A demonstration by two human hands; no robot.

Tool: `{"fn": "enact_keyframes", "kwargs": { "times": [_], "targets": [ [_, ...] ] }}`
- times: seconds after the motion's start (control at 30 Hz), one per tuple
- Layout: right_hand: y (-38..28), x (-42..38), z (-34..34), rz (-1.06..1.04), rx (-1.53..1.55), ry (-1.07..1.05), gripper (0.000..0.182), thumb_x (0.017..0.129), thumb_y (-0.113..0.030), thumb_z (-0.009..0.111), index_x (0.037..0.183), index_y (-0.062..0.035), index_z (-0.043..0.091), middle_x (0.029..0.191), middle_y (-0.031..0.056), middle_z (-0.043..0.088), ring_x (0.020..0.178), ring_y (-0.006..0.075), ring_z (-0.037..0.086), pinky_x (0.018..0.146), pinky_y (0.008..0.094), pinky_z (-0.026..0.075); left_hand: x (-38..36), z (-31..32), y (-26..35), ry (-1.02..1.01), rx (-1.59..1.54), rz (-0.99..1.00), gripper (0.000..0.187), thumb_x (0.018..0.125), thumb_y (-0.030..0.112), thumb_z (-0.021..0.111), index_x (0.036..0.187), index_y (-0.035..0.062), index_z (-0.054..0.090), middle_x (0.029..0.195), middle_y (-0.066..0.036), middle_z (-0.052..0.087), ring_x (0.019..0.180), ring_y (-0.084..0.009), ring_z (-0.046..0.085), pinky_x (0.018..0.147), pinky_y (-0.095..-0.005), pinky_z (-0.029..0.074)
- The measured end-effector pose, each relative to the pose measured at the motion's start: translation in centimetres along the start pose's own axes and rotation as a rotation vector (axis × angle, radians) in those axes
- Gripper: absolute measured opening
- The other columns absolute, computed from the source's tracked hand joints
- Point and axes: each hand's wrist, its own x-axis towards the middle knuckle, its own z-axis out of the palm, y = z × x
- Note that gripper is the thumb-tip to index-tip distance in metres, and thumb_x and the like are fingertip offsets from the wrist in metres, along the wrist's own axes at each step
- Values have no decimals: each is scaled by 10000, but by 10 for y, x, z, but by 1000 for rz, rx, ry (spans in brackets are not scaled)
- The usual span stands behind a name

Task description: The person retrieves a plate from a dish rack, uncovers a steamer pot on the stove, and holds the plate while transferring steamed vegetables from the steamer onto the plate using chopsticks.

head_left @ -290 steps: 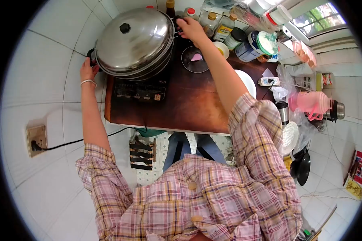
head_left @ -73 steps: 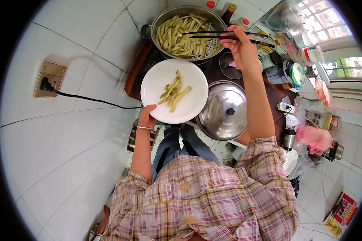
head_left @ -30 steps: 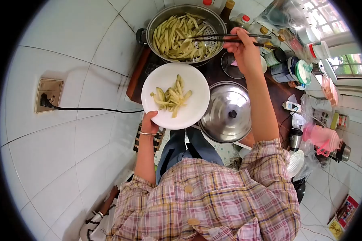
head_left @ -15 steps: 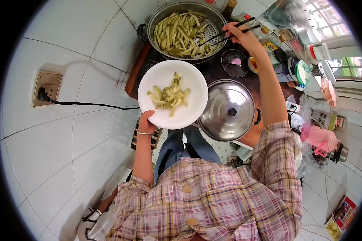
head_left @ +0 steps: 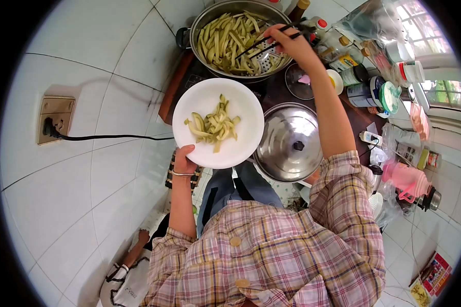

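Black cord (head_left: 107,137) noted first, plugged into the wall socket (head_left: 56,120) and reaching the plate's edge in view. I record the left hand (head_left: 184,161) gripping the white plate (head_left: 243,146) at its near rim, a small heap of pale green strips (head_left: 215,125) upon it. Beyond the plate, the metal pot (head_left: 193,30) holds many more strips, part of its perforated tray (head_left: 265,61) exposed. I find the right hand (head_left: 287,41) clasping black chopsticks (head_left: 252,48), tips at those strips. Below it in view sits the steel lid (head_left: 284,138), knob up; bottles (head_left: 338,48) stand farther right.
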Motion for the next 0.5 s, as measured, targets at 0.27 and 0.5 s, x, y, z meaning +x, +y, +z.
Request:
{"fn": "enact_keyframes", "kwargs": {
  "times": [0.27,0.5],
  "targets": [
    [6,-2,1,-50,75,-76,293,935,-305,473,1046,-108,658,849,-20,636,569,53,426,561,220,408,9,-10,0,-44,-28,-82,644,722,140,561,1294,-63,347,1254,-209,483,1142,-346,496,993,-435,396],
    [4,13,44,-50,19,-94,254,912,-234,498,937,-26,641,779,17,628,580,57,534,534,191,426,9,-9,4,-39,20,-111,634,724,134,573,1286,-66,357,1246,-215,490,1137,-342,502,989,-430,401]
  ]
}}
